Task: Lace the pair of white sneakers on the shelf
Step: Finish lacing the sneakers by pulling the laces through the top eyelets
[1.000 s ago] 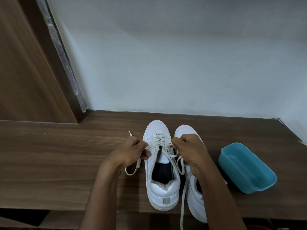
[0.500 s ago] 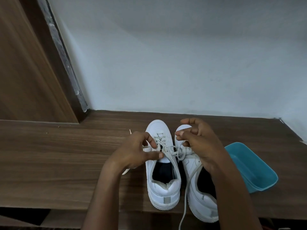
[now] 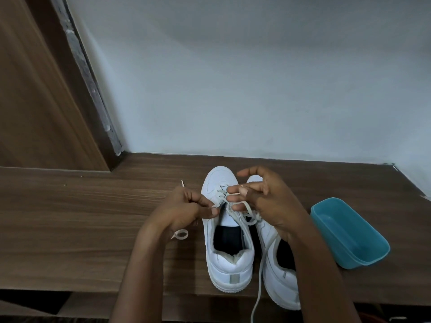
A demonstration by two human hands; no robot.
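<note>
Two white sneakers stand side by side on the wooden shelf (image 3: 81, 229), both to the left of the teal tub (image 3: 349, 231). Their toes point at the pale wall (image 3: 256, 89) behind the tub and their heels sit at the shelf's front edge. The sneaker nearer the tub (image 3: 279, 287) is plain white with a thick sole, and the right forearm covers part of it. The sneaker farther from the tub (image 3: 229, 264) shows a dark lining, a grey tab on its heel and a flat off-white lace (image 3: 220, 193) crossed through the eyelets closest to the toe.

The left hand (image 3: 184, 210), on the far side of that sneaker from the tub, is curled and pinches one end of the lace between thumb and forefinger. A small loop of lace lies under its wrist. The right hand (image 3: 268, 201), between the tub and the laced eyelets, pinches another strand, with its topmost finger spread free. A long strand trails from it over the shelf's front edge.
</note>
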